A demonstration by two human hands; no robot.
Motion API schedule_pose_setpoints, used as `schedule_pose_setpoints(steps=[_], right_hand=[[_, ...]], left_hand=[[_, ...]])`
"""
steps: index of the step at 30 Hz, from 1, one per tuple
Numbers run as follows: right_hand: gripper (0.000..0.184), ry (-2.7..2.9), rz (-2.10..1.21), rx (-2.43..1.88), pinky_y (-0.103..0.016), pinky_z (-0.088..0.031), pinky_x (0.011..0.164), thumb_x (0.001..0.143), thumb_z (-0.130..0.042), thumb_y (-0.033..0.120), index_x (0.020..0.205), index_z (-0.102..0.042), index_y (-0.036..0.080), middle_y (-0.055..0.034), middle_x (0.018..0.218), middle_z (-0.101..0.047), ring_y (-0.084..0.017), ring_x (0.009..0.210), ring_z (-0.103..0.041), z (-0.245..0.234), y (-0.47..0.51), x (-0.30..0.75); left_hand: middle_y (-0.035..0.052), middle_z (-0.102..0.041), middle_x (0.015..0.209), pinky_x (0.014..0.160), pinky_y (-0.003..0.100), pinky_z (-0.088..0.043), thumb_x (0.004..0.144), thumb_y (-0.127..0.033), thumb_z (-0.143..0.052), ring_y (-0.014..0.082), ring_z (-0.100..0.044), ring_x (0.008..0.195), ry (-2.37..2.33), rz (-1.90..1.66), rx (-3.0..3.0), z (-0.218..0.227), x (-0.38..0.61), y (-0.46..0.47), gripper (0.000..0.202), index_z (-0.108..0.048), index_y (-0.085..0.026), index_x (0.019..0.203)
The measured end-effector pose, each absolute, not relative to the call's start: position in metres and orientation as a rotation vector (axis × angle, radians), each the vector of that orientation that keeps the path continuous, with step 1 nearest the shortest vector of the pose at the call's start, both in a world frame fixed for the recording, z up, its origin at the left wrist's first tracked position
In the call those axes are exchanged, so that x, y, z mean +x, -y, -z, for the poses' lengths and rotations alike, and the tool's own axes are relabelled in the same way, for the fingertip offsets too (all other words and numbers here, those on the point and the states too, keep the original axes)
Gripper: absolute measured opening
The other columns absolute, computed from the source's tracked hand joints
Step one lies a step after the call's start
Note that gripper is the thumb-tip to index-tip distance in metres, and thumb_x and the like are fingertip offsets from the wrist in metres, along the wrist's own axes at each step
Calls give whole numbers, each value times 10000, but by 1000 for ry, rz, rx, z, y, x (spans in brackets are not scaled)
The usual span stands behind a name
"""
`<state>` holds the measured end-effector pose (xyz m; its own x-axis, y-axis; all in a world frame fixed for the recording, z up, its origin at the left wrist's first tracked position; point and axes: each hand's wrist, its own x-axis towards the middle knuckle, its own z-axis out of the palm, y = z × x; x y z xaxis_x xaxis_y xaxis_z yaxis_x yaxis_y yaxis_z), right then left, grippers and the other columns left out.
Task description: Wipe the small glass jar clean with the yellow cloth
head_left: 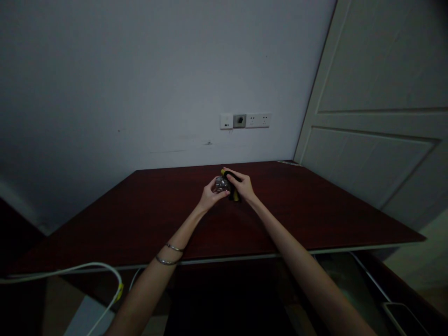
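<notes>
Above the middle of the table, my left hand (pixel 209 196) is closed around a small clear, rounded object (pixel 221 185) that looks like glass or plastic; its exact kind is not clear. My right hand (pixel 244 185) grips a soft-looking black and yellow cloth-like piece (pixel 235 195), which touches the clear object's right side. The fingers partly cover both things. Two silvery bangles (pixel 167 261) circle my left forearm.
The dark red table (pixel 147 210) meets a pale wall with sockets (pixel 258 120). A white cable (pixel 87 265) loops over the front left edge. Under the right front edge lies a phone-like device (pixel 404 317). A panelled door (pixel 378 93) stands at right.
</notes>
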<state>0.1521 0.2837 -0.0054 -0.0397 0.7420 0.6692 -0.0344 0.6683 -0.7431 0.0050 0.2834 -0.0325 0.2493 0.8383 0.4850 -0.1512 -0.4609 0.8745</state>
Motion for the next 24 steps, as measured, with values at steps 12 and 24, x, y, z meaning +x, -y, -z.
schedule_pose_setpoints(steps=[12,24], right_hand=[[240,1756,-436,-661,-388,-387,1008,766,-594,281,992,-676,270,-16,1152,-625,-208,1127,-543,1,-279,151],[308,2062,-161,-594,-416,-336,1045,757,-578,148,1015,-662,294,-3,1249,-554,-201,1230,-437,1,-268,149]], left_hand=[[117,-586,1110,826,321,-487,549,-325,-770,212,-585,964,-777,-1424,1816,36,4,-289,740,-454,-130,1189],[83,-631,998,746,295,-491,566,-178,-696,188,-605,844,-922,-1500,1899,36,4,-290,622,-503,-112,1153]])
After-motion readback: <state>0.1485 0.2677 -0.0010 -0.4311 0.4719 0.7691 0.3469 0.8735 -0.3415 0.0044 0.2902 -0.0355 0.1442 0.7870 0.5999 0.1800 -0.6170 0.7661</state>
